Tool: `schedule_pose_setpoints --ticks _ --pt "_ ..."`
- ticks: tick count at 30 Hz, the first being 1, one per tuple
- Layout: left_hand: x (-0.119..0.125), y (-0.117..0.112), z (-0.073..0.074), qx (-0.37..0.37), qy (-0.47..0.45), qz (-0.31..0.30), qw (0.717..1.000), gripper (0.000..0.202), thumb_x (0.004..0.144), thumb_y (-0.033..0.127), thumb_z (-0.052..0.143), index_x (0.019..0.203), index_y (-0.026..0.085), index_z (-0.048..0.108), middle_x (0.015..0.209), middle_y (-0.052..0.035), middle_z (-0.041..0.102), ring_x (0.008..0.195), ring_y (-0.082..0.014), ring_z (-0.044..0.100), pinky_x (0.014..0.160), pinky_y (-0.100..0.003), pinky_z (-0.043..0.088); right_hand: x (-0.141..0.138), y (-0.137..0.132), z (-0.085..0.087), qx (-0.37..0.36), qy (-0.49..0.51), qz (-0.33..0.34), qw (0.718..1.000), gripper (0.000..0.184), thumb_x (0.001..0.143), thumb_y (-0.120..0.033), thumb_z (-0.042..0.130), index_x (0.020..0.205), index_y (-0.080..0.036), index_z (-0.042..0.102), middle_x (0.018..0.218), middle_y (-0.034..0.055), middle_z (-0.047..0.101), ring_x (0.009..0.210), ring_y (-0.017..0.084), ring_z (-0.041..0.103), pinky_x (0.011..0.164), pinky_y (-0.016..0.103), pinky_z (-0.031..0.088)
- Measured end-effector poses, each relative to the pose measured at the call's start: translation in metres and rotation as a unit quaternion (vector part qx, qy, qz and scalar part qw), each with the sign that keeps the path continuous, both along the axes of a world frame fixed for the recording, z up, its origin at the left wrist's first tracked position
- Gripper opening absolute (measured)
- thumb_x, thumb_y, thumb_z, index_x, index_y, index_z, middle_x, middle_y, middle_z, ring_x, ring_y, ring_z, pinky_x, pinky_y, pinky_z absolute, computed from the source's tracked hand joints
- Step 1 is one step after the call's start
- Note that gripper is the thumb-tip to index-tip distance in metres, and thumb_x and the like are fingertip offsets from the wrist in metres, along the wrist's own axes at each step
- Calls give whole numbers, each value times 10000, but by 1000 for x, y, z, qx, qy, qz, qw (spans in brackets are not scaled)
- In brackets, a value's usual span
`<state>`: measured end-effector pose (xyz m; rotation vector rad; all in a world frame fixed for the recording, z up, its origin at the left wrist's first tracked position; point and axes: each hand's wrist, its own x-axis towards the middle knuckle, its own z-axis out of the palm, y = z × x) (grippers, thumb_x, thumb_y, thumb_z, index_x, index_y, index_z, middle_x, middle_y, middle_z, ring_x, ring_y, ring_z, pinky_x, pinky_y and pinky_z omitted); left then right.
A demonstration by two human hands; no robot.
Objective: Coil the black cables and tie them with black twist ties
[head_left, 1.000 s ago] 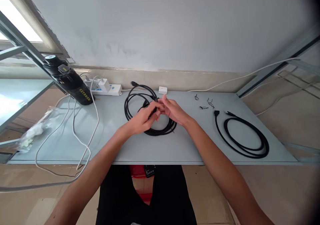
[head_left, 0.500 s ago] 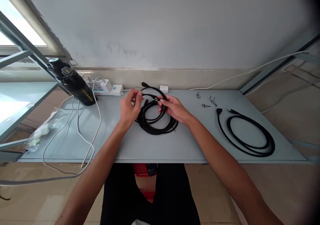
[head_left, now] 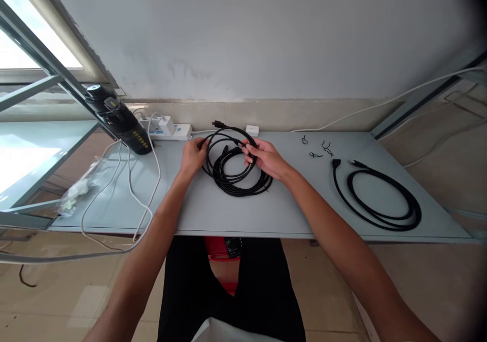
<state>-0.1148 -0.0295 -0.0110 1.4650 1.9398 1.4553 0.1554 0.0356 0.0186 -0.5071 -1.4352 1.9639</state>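
Note:
A looped black cable (head_left: 229, 130) with a plug at its end is held up between my hands over the desk. My left hand (head_left: 194, 157) grips the left side of the loops, fingers closed round them. On the right side, my right hand (head_left: 266, 158) pinches the loops and a plug end between thumb and fingers. Beneath lies another coiled black cable (head_left: 243, 192), with a small tie end sticking out at its lower right. The held loops partly cover this lower coil.
Another black cable (head_left: 397, 227) lies coiled on the right of the grey desk (head_left: 289, 215). Several black twist ties (head_left: 315, 155) are behind it. A black bottle (head_left: 119, 121), a white power strip (head_left: 180, 131), loose white cords (head_left: 158, 174) and a plastic bag (head_left: 78, 195) occupy the left.
My left hand has gone from hovering with bent fingers to gripping the cable's left side. The loops are spread wider to the left. The view has shifted slightly.

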Motion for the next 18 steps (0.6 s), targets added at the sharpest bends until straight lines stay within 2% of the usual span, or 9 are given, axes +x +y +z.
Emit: schedule_pose_setpoints --ticks 4,7,10,12,15,18 --pt "16 -3 16 119 -98 -83 985 385 998 576 764 981 192 786 886 -54 748 774 -166 620 755 -294 505 1 1 0 1 11 7 1000 453 857 -514 973 1091 -205 739 891 -13 533 699 111 446 672 305 539" --pt "28 -10 26 163 -166 -153 960 390 981 580 813 1081 203 819 925 -58 766 745 -143 630 757 -288 533 2 -1 2 20 12 7 1000 443 873 -540 964 1074 -208 752 860 -18 502 675 103 377 623 281 476" --pt "38 -18 33 159 -221 -206 940 427 977 593 829 1187 220 845 959 -74 782 757 -157 665 794 -319 572 3 -3 6 61 10 -12 998 459 879 -599 946 995 -206 738 804 -33 440 662 103 327 598 274 425" --pt "45 -22 35 147 -237 -224 934 463 995 647 790 1163 221 861 942 -87 782 771 -179 692 797 -339 586 3 -5 7 95 11 -35 995 484 885 -639 925 931 -204 719 769 -42 398 657 104 315 592 273 406" --pt "56 -24 35 128 -249 -239 930 628 1024 796 631 1100 218 867 921 -106 773 786 -223 719 776 -375 602 1 -6 7 121 7 -70 990 519 877 -681 910 890 -201 714 741 -45 386 647 101 317 574 272 390" --pt "64 -25 33 72 -283 -275 916 854 989 955 432 1074 218 856 884 -114 758 810 -265 734 749 -399 609 -2 -6 5 116 -11 -99 988 562 829 -718 926 864 -204 704 728 -48 387 626 97 309 532 269 368"
